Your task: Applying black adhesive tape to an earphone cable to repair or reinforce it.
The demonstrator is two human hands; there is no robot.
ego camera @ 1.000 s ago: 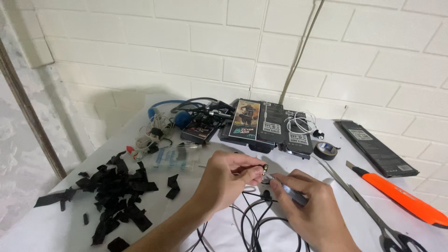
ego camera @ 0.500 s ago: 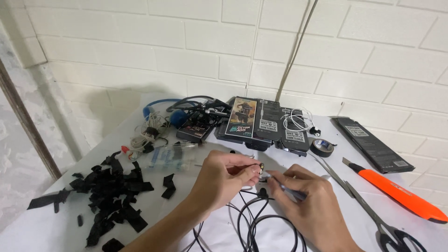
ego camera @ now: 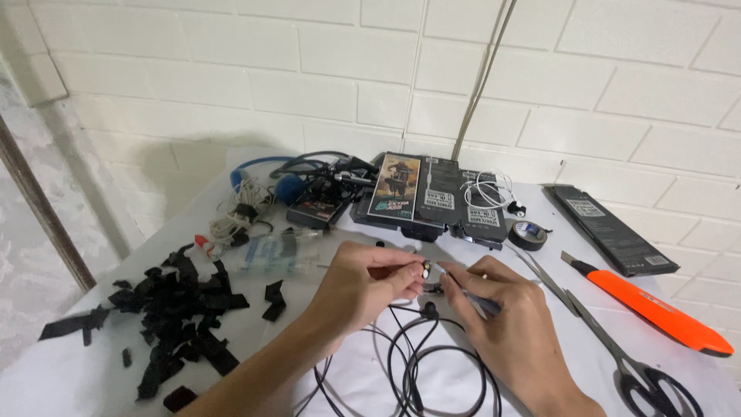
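Both forearms come in bare from the near edge of the table, no sleeves, no watch or bracelet at the wrists. The left hand [ego camera: 363, 289] and the right hand [ego camera: 513, 328] wear no gloves or rings; the fingernails look short and plain

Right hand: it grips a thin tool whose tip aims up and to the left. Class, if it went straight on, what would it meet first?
The right hand and its thin tool would first meet the small earbud piece pinched in the left hand, it seems; depth is unclear.
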